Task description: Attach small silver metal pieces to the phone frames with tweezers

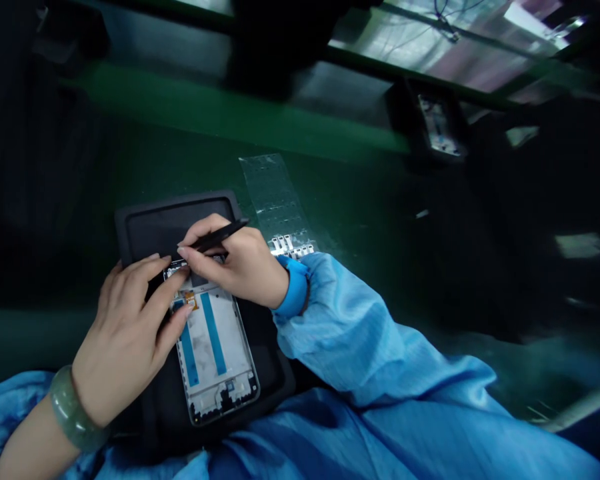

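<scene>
An opened phone frame (pixel 233 347), silver inside with two blue strips, lies on a black tray (pixel 135 223). My left hand (pixel 130 317) rests over its upper left, fingers spread, the fingertips touching the frame's top edge and the thumb near a small orange flex cable (pixel 191 301). Pinched in my right hand (pixel 245 263) is a slim black pen-shaped tool (pixel 227 231), its back end pointing up and right. The tool's working tip is hidden behind my fingers at the frame's top end.
Beyond my right wrist lies a clear plastic sheet (pixel 275 190) with several small white-and-silver tabs (pixel 293 247). A dark holder with a phone part (pixel 439 127) stands at the far right on the green work surface (pixel 350 193). The right side is dark and blurred.
</scene>
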A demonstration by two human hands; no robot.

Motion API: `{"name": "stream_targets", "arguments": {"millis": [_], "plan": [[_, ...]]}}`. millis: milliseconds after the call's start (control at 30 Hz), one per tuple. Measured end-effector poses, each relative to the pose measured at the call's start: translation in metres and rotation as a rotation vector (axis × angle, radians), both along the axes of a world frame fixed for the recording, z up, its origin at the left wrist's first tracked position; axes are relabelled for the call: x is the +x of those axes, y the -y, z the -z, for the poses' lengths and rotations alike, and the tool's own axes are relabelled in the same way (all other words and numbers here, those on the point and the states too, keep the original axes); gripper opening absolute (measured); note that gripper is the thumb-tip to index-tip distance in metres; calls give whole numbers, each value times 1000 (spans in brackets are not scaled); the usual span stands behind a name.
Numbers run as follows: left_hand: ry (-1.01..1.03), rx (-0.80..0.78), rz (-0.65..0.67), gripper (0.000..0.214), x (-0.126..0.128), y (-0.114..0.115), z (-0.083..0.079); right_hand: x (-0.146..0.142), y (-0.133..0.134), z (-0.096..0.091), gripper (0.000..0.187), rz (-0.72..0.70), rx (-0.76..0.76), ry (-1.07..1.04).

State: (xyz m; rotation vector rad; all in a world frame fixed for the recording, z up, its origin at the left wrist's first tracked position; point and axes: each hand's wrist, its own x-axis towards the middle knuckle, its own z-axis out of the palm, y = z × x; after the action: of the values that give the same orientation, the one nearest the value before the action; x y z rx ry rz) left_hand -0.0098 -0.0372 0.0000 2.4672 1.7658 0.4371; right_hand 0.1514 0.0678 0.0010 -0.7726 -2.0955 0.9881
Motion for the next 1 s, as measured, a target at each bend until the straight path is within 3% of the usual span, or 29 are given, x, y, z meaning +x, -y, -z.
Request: {"name": "stream_targets", "arguments": {"millis": [100,267,433,767,867,1000], "plan": [[13,6,-4,39,0,0,2,0,-1,0,10,2,-49,-28],[-8,14,-3,39,-1,-1,3,0,0,2,10,17,101,26],[1,26,3,38,-1,-2,1,2,0,2,7,41,75,-37],[-28,20,-8,37,1,-4,0,-2,8,0,7,27,344,113],[-12,22,-6,37,0,-4,0,-1,5,2,4,45,283,86],[-4,40,-5,37,0,-3,2,2,-1,3,7,41,71,-1]]}}
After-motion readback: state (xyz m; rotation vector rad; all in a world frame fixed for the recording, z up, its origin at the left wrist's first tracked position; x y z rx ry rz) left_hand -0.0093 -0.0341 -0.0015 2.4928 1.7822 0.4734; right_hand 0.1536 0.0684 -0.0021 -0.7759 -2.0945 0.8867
